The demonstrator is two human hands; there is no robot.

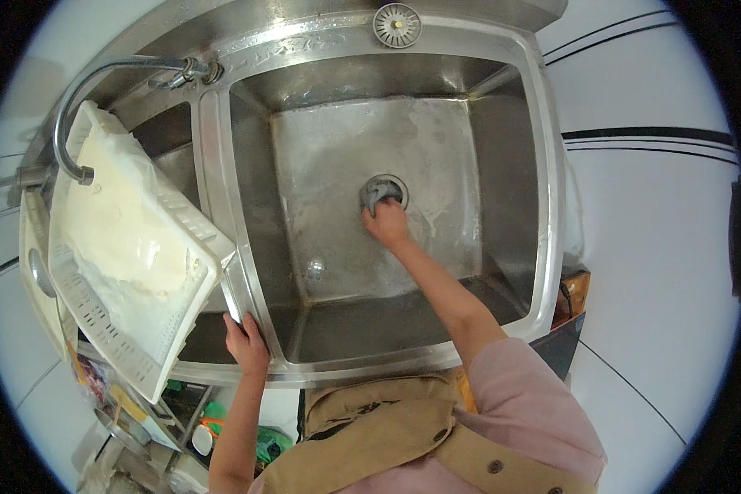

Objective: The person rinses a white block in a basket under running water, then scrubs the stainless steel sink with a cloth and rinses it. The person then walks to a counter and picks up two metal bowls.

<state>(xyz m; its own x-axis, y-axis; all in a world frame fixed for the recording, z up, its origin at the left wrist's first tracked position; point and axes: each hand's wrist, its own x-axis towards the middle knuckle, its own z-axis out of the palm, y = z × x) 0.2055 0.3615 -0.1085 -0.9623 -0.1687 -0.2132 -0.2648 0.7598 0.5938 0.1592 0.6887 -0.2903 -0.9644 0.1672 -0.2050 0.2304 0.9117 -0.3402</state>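
My right hand (388,223) reaches down to the floor of the large stainless steel sink basin (339,259), its fingers closed on a wet grey cloth (380,190). The cloth lies over part of the round drain (402,188). On the steel divider (241,290) between the two basins rests my left hand (247,346), fingers around its edge and no object seen in it. Left of the divider, a white plastic basket (204,272) sits tilted across the smaller basin, with a pale, wet sheet-like material inside.
A curved metal faucet (68,105) arches over the basket. The sink strainer (397,25) lies on the back rim. Below left are a rack with a green plastic bag (272,443) and a metal pan (123,429). An orange-brown box (575,293) stands beyond the right rim.
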